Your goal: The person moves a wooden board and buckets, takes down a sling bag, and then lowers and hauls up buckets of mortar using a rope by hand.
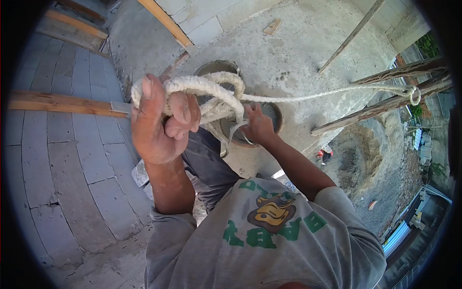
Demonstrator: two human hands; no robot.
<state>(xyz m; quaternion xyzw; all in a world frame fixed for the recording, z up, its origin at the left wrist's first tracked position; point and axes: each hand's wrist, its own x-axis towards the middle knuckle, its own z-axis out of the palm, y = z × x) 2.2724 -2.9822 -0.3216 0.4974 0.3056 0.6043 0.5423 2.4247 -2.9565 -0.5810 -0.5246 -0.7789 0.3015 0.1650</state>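
Observation:
Raised close to the camera, my left hand [161, 118] has its fingers curled round loops of a thick white rope [197, 86]. From these loops the rope runs off to the right, to a knotted loop round a wooden pole. Lower down, my right hand [257, 124] is at a round bucket [278, 118] with grey contents, near its rim and the hanging rope. Its fingers are partly hidden, and I cannot make out what they hold. Behind the rope loops stands a second round bucket [216, 66], partly covered.
A grey block wall [72, 159] rises on the left, with a wooden beam [67, 102] across it. Wooden poles [385, 101] slant at the right, by the floor's edge. Beyond that edge, far below, lie a sand heap [363, 149] and a person [326, 154] in red.

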